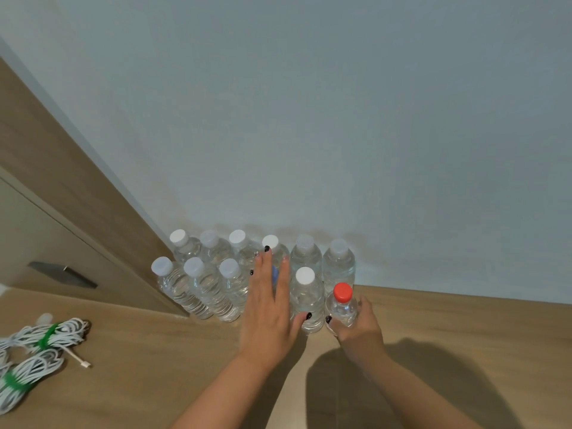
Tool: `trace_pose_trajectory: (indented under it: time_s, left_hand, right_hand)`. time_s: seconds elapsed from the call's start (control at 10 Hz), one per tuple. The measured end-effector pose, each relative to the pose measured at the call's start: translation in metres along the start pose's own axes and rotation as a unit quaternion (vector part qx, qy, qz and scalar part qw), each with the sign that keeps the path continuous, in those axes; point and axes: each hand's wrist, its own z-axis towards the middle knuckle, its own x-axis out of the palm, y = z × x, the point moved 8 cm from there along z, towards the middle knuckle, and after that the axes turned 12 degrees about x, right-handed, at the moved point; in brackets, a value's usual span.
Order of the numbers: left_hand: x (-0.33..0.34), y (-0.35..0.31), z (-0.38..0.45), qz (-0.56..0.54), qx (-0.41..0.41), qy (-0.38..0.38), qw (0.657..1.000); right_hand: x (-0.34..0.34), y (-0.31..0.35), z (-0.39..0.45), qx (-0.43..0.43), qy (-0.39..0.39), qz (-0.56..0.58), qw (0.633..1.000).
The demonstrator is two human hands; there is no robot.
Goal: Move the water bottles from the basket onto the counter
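Our two arms reach out over the wooden counter [464,351]. Our right hand [359,328] has its fingers curled tight around the red-capped bottle [342,305] and sets it down at the right end of the front row. Our left hand [267,308] is flat, with straight fingers that hold nothing. It leans against a bottle with a blue cap [274,274], which we can hardly see behind the fingers, and its thumb touches the white-capped bottle [305,297] next to it.

Many more white-capped bottles [198,274] stand in two rows against the wall [309,119], very close together. We cannot see the basket at all, so we cannot tell how many bottles are left in it.

We think the rows could fall like dominoes. If our flat hand pushes too hard, or the red-capped bottle bumps its neighbour, one bottle may tip and knock the others.

Two bundles of white cable [37,357] with green ties lie far off to the left.
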Motion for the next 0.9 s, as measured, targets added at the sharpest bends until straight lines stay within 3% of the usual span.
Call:
trace_pose_trajectory:
  time_s: [0.4, 0.7, 0.9]
  left_hand:
    - [0.013, 0.006, -0.003, 0.014, 0.013, 0.014, 1.0]
    - [-0.007, 0.009, -0.006, -0.066, 0.024, 0.119, 0.99]
    - [-0.05, 0.011, -0.018, -0.149, 0.064, 0.092, 0.982]
  right_hand:
    - [0.008, 0.001, 0.0, -0.009, 0.007, 0.0, 1.0]
    - [-0.035, 0.063, -0.068, -0.167, 0.027, -0.078, 0.982]
    - [-0.032, 0.089, -0.111, -0.272, 0.003, -0.204, 0.94]
